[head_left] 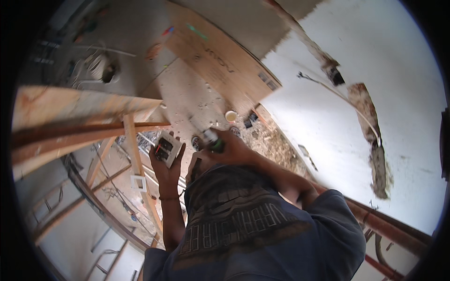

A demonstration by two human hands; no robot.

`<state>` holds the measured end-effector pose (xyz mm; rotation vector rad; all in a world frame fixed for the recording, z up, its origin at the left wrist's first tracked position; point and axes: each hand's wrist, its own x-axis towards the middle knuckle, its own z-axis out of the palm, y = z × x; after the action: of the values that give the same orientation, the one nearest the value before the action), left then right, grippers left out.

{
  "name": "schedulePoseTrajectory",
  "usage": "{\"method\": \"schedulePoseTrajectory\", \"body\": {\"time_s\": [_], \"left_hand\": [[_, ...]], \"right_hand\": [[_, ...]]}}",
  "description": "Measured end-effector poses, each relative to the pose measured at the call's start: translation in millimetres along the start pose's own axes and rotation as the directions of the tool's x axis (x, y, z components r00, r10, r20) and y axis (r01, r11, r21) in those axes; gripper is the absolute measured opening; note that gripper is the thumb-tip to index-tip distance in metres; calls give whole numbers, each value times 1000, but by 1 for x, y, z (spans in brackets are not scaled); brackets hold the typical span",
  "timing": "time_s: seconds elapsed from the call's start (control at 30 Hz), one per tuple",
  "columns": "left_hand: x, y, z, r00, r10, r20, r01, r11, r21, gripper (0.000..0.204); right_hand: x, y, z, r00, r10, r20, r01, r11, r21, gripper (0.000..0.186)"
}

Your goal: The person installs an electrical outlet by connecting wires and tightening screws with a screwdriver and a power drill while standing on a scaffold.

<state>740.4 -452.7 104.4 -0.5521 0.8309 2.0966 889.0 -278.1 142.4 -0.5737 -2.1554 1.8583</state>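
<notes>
My left hand (pixel 165 174) is raised with its fingers wrapped round a white electrical wall fitting (pixel 174 149). The fitting's back is turned up, showing dark inner parts and a bit of red. To the right of it, my right hand (pixel 235 149) closes round a hand tool (pixel 213 140) with a dark green body and a pale end. A thin blurred streak stretches from that pale end toward the upper left; its exact kind is too smeared to tell. The two hands are apart, and the tool does not touch the fitting.
A white square frame (pixel 138 183) sits by a wooden brace (pixel 133 150) at left. A large cardboard sheet (pixel 220 56) lies ahead, near a small round tub (pixel 230 115). On the right wall, a loose cable (pixel 344 96) hangs by a chased groove (pixel 364 100). Coiled wire (pixel 97 68) lies far left.
</notes>
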Motion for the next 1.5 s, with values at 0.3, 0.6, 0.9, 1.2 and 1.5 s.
{"method": "schedulePoseTrajectory", "body": {"time_s": [0.3, 0.6, 0.9, 1.2, 1.5], "left_hand": [[-18, -16, -21, 944, -203, 259, -218, 205, 954, 48], [4, -5, -25, 618, -786, 24, 782, 618, 78, 39], [-18, -7, -32, 943, -215, -256, 334, 572, 749, 47], [-8, 17, -14, 961, -149, 233, -202, 200, 959, 24], [2, 19, -46, 927, -255, 276, -287, -3, 958, 19]], "right_hand": [[-16, 52, 28, 960, -176, 216, 181, 983, -4, 50], [-22, 56, 35, 1000, 1, -9, -1, 998, 57, 39], [-20, 26, 46, 697, 661, -277, -512, 730, 452, 30], [-39, 73, 80, 760, 554, -341, -293, 759, 581, 33], [-49, 77, 82, 822, 508, -256, -361, 814, 456, 39]]}}
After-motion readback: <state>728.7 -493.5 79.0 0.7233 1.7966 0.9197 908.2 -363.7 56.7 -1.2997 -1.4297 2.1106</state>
